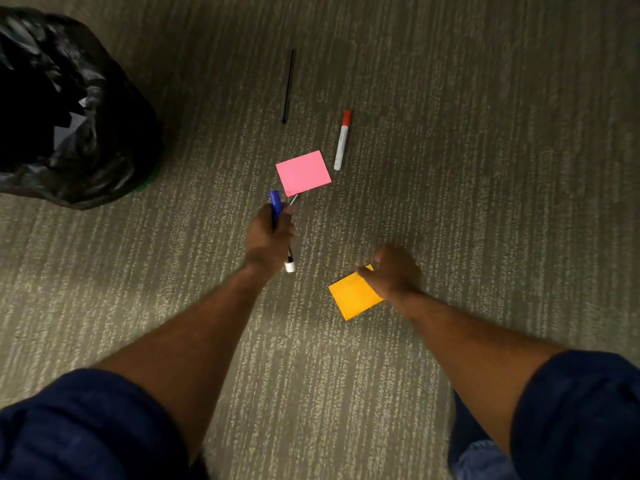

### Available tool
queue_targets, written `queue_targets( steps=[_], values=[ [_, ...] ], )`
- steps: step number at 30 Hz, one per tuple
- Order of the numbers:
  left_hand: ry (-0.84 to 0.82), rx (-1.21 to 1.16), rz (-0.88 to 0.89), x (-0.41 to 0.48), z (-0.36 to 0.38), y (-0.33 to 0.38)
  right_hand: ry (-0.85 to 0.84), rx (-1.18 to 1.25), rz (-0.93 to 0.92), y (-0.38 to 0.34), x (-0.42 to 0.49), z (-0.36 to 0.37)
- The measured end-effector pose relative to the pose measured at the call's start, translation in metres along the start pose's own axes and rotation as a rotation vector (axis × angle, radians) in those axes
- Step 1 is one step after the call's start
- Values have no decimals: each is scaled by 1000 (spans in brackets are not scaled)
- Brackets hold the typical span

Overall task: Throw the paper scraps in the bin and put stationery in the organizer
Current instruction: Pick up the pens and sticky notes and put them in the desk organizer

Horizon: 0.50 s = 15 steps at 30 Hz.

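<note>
Blue-capped marker (276,202): gripped in my curled left fingers (288,216), above carpet (485,168) | orange note pad (351,299): corner pinched by my right fingers (367,273) | pink pad (303,172), red marker (342,140): lying just beyond.

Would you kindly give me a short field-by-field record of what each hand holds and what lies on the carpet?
left hand: grips a blue-capped marker and what looks like a second pen
right hand: grips the orange sticky pad by its edge
on carpet: pink sticky pad, red-capped marker, thin black stick
bin bag: black, far left, pale scraps inside
organizer: not in view
</note>
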State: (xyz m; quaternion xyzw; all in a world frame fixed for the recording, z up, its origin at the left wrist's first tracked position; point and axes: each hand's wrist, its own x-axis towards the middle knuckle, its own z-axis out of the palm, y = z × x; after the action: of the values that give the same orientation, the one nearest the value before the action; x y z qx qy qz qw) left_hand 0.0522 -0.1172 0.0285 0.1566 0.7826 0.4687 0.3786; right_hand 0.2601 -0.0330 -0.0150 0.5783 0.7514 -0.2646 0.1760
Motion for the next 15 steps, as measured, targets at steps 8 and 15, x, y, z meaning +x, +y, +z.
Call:
queue_targets(
  steps=[8, 15],
  values=[
    [-23, 148, 34, -1, -27, -22, -197, -140, 210, 4, -24, 37],
    [-77, 146, -23, -4, -31, -28, 35, 249, 157, -5, -22, 38]
  ],
)
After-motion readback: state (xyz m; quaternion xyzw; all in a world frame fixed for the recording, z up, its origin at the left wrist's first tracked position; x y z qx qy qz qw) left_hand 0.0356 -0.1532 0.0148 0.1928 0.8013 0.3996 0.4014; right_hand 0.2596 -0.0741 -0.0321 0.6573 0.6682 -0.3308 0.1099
